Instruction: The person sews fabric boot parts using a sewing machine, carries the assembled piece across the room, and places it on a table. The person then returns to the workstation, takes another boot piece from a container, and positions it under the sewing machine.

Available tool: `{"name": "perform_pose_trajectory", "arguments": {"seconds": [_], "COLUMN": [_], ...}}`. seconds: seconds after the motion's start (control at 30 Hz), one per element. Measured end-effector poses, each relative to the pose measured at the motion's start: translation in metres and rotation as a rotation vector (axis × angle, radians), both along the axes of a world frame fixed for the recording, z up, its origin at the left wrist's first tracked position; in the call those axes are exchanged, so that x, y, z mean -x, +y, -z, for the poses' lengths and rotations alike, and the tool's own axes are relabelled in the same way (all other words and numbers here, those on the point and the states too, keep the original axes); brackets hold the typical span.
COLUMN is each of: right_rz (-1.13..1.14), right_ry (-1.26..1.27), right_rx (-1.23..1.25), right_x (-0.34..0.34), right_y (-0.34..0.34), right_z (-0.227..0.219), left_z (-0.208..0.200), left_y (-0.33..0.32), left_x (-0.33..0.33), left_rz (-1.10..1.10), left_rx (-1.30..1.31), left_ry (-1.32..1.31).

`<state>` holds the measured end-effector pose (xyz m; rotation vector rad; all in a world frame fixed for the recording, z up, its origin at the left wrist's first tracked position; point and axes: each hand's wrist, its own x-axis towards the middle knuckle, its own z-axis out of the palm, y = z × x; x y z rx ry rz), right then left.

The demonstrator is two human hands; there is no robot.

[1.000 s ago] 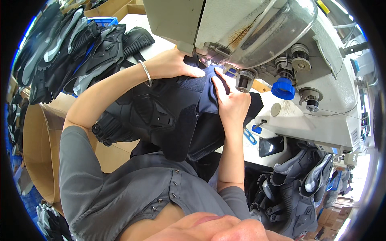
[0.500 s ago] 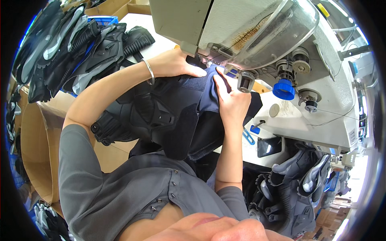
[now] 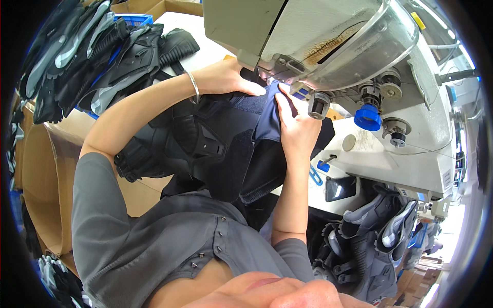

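Observation:
A black padded guard (image 3: 205, 141) with moulded plates and ribbed sections lies across my lap, its upper end under the sewing machine head (image 3: 277, 64). A navy fabric flap (image 3: 267, 126) is on it, running up to the needle area. My left hand (image 3: 231, 79) rests at the guard's top edge, thumb stretched along the fabric; its other fingers are mostly hidden by the machine. My right hand (image 3: 298, 123) lies on the navy flap's right side, fingers extended and apart, pressing it close to the presser foot. The needle itself is hard to make out.
Several black and grey guards (image 3: 108, 56) are piled at the left, above an open cardboard box (image 3: 54, 190). More guards (image 3: 359, 246) hang at the lower right. Blue snips (image 3: 315, 175) and a dark phone-like slab (image 3: 340, 189) lie on the white machine table (image 3: 323, 197).
The machine and most surroundings shift slightly rightward in the picture, as the view moves a little. Both hands keep nearly the same place on the fabric.

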<state>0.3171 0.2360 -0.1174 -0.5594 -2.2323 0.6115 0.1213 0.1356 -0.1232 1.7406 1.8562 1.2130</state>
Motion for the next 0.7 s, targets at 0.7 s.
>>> {"name": "perform_pose_trajectory", "arguments": {"seconds": [0.7], "right_rz": [0.014], "right_ry": [-0.011], "right_rx": [-0.006], "right_x": [-0.0021], "right_y": [0.0027], "right_z": [0.0064], "left_z": [-0.0071], "left_y": [0.0007], "left_x": [-0.0012], "left_rz": [0.031], "left_rx": [0.11], "left_ry": [-0.129]}}
